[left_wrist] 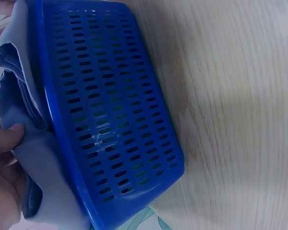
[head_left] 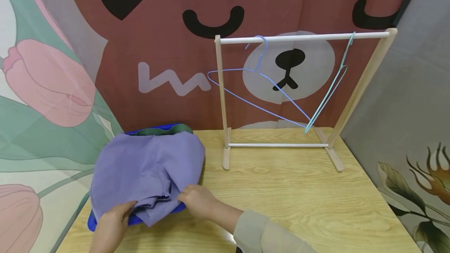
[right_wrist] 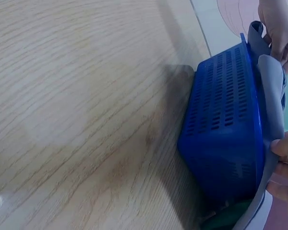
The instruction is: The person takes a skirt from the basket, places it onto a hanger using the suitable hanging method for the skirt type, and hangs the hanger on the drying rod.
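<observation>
A purple cloth garment [head_left: 137, 167] lies bunched over a blue plastic basket [head_left: 92, 221], covering most of its top. My left hand [head_left: 113, 221] pinches the garment's near edge at the front left, thumb on top of the fabric in the left wrist view. At the front right corner my right hand [head_left: 198, 201] pinches another part of the same edge, with thumb and fingers on the cloth in the right wrist view. Between the hands the fabric is folded and creased. Dark green cloth [head_left: 175, 129] shows at the basket's back rim, partly hidden beneath the purple garment.
To the right stands a small wooden rack [head_left: 362, 85] with a white top bar [head_left: 299, 38]. From it hang a blue hanger [head_left: 260, 71] and a mint green hanger [head_left: 327, 97]. Printed curtains [head_left: 158, 50] enclose the wooden table [head_left: 281, 190] at the back and sides.
</observation>
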`<action>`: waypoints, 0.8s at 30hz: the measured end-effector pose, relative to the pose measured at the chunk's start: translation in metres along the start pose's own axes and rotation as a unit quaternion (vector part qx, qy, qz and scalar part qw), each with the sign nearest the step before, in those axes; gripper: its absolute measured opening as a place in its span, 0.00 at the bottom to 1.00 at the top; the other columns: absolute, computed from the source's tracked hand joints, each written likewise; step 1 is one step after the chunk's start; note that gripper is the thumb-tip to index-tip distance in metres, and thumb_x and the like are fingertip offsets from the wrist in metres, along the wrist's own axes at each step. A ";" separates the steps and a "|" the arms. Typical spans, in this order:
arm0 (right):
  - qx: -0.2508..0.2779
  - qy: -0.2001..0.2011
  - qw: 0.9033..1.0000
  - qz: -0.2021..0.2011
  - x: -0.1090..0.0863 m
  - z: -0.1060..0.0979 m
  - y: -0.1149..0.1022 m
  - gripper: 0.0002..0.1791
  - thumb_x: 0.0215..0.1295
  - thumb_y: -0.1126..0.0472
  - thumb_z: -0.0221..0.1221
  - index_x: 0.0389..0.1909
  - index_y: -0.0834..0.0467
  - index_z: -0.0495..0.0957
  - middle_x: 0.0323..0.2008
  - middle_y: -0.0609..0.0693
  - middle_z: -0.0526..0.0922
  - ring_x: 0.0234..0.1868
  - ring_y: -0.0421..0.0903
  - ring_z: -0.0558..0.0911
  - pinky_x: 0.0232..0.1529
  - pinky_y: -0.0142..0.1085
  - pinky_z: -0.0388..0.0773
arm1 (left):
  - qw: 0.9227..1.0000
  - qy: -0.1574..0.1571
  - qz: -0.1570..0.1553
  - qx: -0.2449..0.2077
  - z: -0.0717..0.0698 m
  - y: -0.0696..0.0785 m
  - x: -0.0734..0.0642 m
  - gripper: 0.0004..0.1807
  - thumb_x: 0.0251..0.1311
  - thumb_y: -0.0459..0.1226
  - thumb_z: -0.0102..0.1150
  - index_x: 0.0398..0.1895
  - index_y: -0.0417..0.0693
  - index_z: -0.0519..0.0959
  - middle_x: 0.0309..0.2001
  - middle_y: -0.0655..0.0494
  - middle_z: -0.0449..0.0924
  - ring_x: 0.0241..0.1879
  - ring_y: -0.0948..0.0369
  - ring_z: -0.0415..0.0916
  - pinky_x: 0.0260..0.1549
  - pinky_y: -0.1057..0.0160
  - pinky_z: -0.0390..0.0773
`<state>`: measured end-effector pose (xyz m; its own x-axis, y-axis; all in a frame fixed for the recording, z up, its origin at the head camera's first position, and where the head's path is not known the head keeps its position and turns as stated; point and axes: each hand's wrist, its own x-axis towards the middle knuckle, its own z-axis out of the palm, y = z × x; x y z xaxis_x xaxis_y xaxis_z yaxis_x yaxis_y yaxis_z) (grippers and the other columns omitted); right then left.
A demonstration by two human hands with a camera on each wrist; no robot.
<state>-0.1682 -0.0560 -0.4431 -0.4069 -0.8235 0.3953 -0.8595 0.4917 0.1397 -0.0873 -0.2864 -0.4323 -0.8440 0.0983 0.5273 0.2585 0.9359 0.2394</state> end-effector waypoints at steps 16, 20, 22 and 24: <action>0.049 0.123 0.991 0.032 -0.015 0.002 0.015 0.04 0.49 0.67 0.57 0.25 0.55 0.77 0.24 0.43 0.76 0.27 0.38 0.74 0.30 0.23 0.71 | 0.997 0.039 -0.046 -0.043 0.001 0.011 0.003 0.16 0.36 0.19 0.58 0.31 0.39 0.80 0.29 0.46 0.79 0.30 0.48 0.76 0.27 0.51 0.73; 0.051 0.142 0.988 0.036 -0.017 0.000 0.017 0.04 0.47 0.67 0.58 0.24 0.55 0.76 0.24 0.43 0.76 0.27 0.39 0.75 0.29 0.23 0.71 | 0.997 0.037 -0.053 -0.049 0.000 0.015 0.005 0.15 0.39 0.19 0.56 0.33 0.40 0.80 0.31 0.45 0.79 0.31 0.47 0.76 0.28 0.51 0.73; 0.056 0.147 0.987 0.043 -0.018 0.000 0.019 0.05 0.46 0.68 0.58 0.24 0.55 0.76 0.24 0.43 0.76 0.27 0.39 0.75 0.29 0.24 0.71 | 0.997 0.039 -0.053 -0.051 -0.001 0.017 0.006 0.16 0.39 0.19 0.56 0.33 0.40 0.80 0.31 0.45 0.79 0.31 0.47 0.76 0.28 0.50 0.73; 0.063 0.151 0.985 0.052 -0.020 0.001 0.020 0.05 0.46 0.68 0.58 0.24 0.55 0.75 0.24 0.43 0.76 0.28 0.39 0.75 0.29 0.25 0.72 | 0.996 0.043 -0.051 -0.051 0.000 0.019 0.007 0.16 0.39 0.19 0.55 0.33 0.40 0.80 0.31 0.45 0.79 0.31 0.47 0.76 0.28 0.51 0.73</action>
<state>-0.1778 -0.0298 -0.4492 -0.4002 -0.6395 0.6564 -0.8577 0.5136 -0.0226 -0.0884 -0.2682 -0.4242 -0.8264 -0.0289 0.5624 0.2236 0.8997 0.3749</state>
